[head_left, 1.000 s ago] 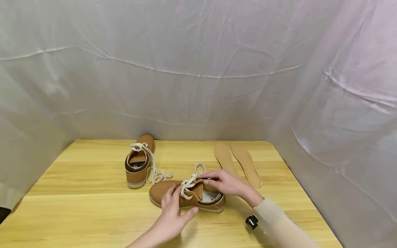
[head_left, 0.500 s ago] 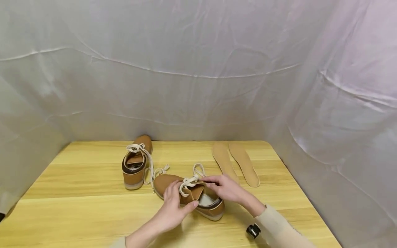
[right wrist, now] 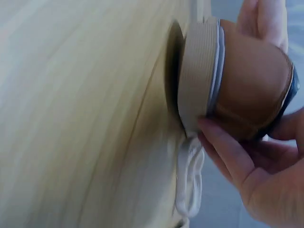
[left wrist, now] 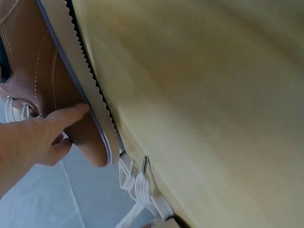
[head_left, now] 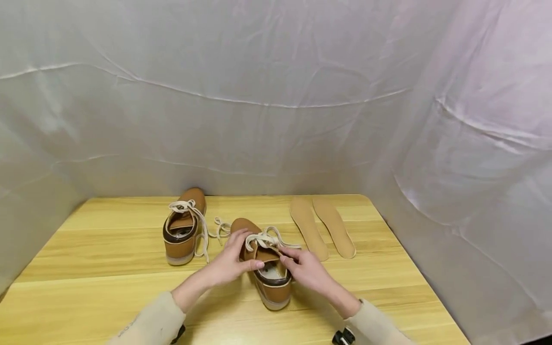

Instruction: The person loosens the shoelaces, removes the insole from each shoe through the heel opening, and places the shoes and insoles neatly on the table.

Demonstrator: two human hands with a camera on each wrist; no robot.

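Note:
A brown leather shoe [head_left: 275, 292] with cream laces [head_left: 258, 239] points away from me in the head view, its heel nearest. My left hand [head_left: 230, 263] grips its left side, thumb by the opening. In the left wrist view, that hand's fingers [left wrist: 71, 116] lie along the upper near the ridged sole. My right hand [head_left: 309, 270] holds the right side, thumb at the collar and fingers outside. The right wrist view shows the shoe's heel [right wrist: 251, 71], with fingers [right wrist: 228, 147] low beside the sole. Inside the opening, a pale footbed shows.
A second brown shoe [head_left: 180, 248] stands at the back left, its long laces [head_left: 202, 230] trailing rightward. Two tan insoles [head_left: 308, 225] lie side by side at the back right of the wooden table [head_left: 108, 278]. Grey cloth [head_left: 241, 134] hangs behind and at both sides.
The gripped shoe has turned from lying crosswise, toe left, to toe pointing away and heel toward me. Both hands moved round with it, the right thumb now at the opening.

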